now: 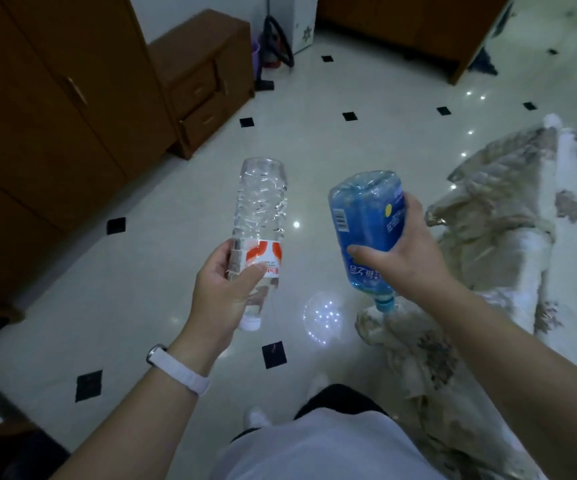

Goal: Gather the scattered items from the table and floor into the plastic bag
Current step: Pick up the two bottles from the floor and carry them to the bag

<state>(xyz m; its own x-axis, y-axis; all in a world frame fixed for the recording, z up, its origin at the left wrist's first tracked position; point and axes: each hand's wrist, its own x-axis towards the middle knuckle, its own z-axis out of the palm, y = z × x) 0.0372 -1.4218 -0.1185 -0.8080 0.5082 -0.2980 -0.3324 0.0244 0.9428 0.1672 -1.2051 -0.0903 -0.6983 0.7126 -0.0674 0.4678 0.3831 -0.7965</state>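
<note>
Fingers (221, 258) of the left hand (221, 289) wrap a clear bottle (259, 209), the right hand (408, 251) grips a blue bottle (366, 216); both are picked up and probably go to the unseen bag next.

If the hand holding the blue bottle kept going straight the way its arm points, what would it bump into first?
Probably the clear water bottle held by the left hand. The right hand with its blue bottle points across towards it, though depth is hard to judge.

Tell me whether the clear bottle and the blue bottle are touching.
Apart. The head view shows a strip of floor between the clear bottle, held by the left hand, and the blue bottle, held by the right hand.
</note>
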